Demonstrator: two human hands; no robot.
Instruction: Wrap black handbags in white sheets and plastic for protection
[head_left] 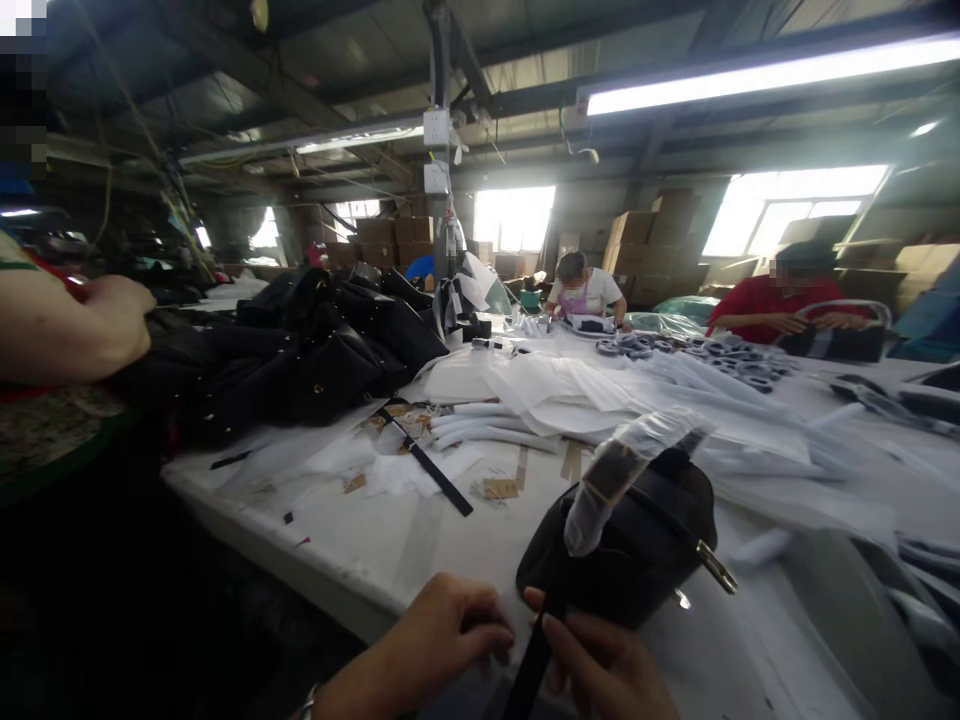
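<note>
A black handbag stands on the white table in front of me, its handle wrapped in clear plastic. A black strap hangs from the bag toward me. My left hand is curled closed just left of the strap, touching it at the fingertips. My right hand pinches the strap from the right, thumb up against it.
A heap of black bags lies at the table's left, where another person's arm reaches in. A loose black strap, paper tags and white wrapping sheets cover the middle. Two workers sit at the far side.
</note>
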